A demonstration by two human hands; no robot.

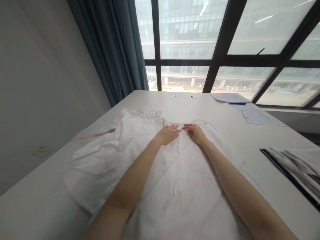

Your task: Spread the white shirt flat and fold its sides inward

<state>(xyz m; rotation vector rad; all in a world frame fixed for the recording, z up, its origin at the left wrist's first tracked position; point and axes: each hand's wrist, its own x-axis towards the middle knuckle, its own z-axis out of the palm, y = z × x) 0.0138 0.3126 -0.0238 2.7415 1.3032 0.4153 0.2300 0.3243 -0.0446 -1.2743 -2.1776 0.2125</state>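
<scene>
Across the middle and near part of the smooth white surface (265, 140) lies a broad, wrinkled white cloth garment (180, 186), spread out, with its collar end at the far side. From where I stand, both of the person's bare hands are at that collar end, just beside each other. The left hand (170, 134) rests back up on the cloth, fingers stretched to the right and slightly parted. The right hand (196, 133) comes in from the right with bent fingers, their tips at the collar's edge. I cannot tell whether either hand pinches the fabric. A thin line runs slantwise down the garment from beneath the hands.

Left of it, more rumpled white fabric (97, 156) spreads out; I cannot tell whether it is a separate piece. At the far right, a slim blue pen (237, 103) lies by white paper sheets (262, 115). A stack of flat items with a black edge (297, 166) sits at the right. Farther left hangs a dark blue curtain (112, 43).
</scene>
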